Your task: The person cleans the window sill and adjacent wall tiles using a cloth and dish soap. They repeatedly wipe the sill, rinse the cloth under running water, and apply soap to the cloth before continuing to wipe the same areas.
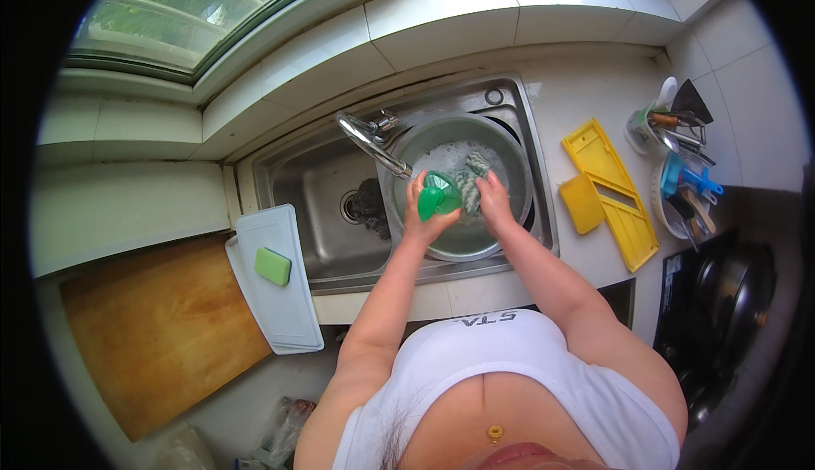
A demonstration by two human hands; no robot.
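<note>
A green pump bottle (446, 190) is in the grip of my left hand (421, 218), tilted over a round metal basin (458, 250). My right hand (495, 204) holds a grey-and-white striped cloth (472, 180) close beside the bottle. Soapy water (455, 151) with foam lies in the basin, under both hands. The basin sits in the right bowl of a stainless steel double sink (312, 234). Part of the cloth and the lower end of the bottle are hard to make out.
A chrome faucet (372, 145) arches to the basin's left rim. Left lie white boards (280, 311) bearing a green sponge (272, 266), and a wooden board (165, 330). Right are a yellow slicer (614, 196), a yellow piece (581, 204) and a utensil holder (638, 131). A dark mesh (372, 206) lies by the drain.
</note>
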